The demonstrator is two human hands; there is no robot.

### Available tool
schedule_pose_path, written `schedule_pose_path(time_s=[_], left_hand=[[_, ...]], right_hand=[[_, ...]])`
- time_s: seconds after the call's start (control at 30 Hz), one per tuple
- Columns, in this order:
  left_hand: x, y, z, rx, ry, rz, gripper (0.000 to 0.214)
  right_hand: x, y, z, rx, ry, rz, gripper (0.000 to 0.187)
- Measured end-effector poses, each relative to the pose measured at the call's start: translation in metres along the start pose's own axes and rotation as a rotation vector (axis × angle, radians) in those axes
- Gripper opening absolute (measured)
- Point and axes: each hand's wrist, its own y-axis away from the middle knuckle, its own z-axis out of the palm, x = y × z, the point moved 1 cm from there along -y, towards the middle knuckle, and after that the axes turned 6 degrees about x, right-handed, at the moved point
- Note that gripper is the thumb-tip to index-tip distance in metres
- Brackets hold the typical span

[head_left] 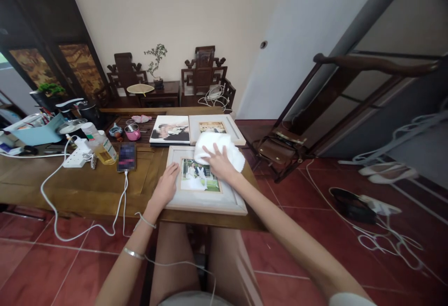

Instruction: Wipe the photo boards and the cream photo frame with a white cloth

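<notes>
A white picture frame with a wedding photo lies flat near the table's front edge. My left hand grips the frame's left side, with its fingers at the edge. A folded white cloth covers the frame's upper right corner. On top of it rests my right hand, fingers spread and pressing the cloth against the frame. Behind are a second white frame, partly hidden by the cloth, and a picture panel beside it.
To the left on the wooden table are a charging phone, a bottle of yellow liquid, a power strip, a pink cup and a blue box. A chair with a brown bag stands right.
</notes>
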Motion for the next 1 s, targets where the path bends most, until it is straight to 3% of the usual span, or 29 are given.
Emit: schedule_pose_path(time_s=[0.1,0.2,0.3,0.37,0.5,0.63,0.8,0.9,1.0], left_hand=[[-0.001,0.001,0.002,0.006,-0.004,-0.009,0.061],[-0.003,0.002,0.004,0.011,-0.010,-0.016,0.062],[-0.004,0.003,0.006,0.035,-0.019,-0.010,0.063],[-0.004,0.003,0.005,0.053,-0.029,0.002,0.065],[-0.002,0.003,0.003,0.012,-0.058,0.016,0.064],[0.000,0.001,0.001,-0.022,-0.064,0.018,0.060],[0.004,0.000,-0.002,-0.008,-0.051,0.044,0.046],[0.006,0.000,-0.004,-0.031,-0.077,0.042,0.043],[0.008,0.000,-0.005,-0.040,-0.106,0.039,0.043]], right_hand=[[-0.021,0.036,-0.010,-0.104,-0.033,-0.040,0.064],[-0.045,0.085,-0.033,-0.261,-0.127,-0.095,0.067],[-0.068,0.123,-0.057,-0.337,-0.259,-0.172,0.073],[-0.080,0.133,-0.061,-0.334,-0.318,-0.213,0.074],[-0.078,0.113,-0.037,-0.176,-0.289,-0.178,0.071],[-0.035,0.054,-0.005,0.008,-0.103,-0.034,0.063],[0.017,-0.009,0.004,0.076,-0.009,0.094,0.061],[0.018,-0.009,0.003,0.041,0.003,0.055,0.062],[-0.001,0.022,-0.003,-0.033,0.007,-0.025,0.063]])
